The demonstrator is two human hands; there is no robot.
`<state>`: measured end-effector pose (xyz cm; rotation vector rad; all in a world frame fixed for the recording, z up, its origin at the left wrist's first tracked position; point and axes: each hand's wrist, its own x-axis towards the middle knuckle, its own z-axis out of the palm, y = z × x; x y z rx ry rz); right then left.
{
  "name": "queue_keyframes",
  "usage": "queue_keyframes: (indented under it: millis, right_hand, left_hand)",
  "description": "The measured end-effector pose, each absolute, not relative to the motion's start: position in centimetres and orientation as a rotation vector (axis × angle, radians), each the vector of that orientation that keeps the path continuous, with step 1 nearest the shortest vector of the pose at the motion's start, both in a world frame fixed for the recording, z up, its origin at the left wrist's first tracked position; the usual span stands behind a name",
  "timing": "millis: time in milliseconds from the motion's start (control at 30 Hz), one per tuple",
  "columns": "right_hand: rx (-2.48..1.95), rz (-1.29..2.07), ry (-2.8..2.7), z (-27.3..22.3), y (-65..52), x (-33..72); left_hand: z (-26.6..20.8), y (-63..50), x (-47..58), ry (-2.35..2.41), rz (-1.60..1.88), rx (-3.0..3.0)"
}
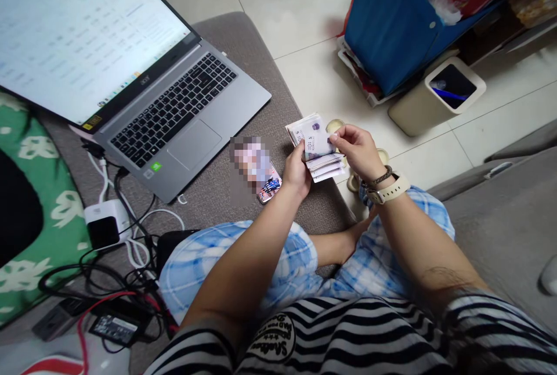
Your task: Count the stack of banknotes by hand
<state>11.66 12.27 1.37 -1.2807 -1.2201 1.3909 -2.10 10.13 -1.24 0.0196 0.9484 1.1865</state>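
Observation:
A thick bundle of banknotes (317, 141), pale with purple print, is bent in the middle above the sofa's edge. My left hand (298, 170) grips it from the near left side, the thumb lying across the notes. At the bundle's right side my right hand (357, 148) pinches the edge of the top note between thumb and fingers. Loose ends of several notes fan out below the bend. Just left of my left hand, a phone (270, 190) with a lit screen lies on the grey fabric, partly blurred out.
An open laptop (187, 125) sits to the left on the sofa (235, 38). Chargers and tangled cables (117, 270) lie near my left knee, beside a green patterned cloth (65, 201). A blue box (387, 21) and a beige bin (418, 105) stand on the tiled floor (300, 9).

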Motion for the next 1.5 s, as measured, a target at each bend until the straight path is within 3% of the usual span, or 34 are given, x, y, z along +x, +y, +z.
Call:
queue_keyframes:
  millis: [1500]
  right_hand:
    - [-1.311,1.376,-1.265,2.31,12.04,11.73]
  left_hand:
    - [-1.52,9.95,-2.01,0.980,1.205,0.118]
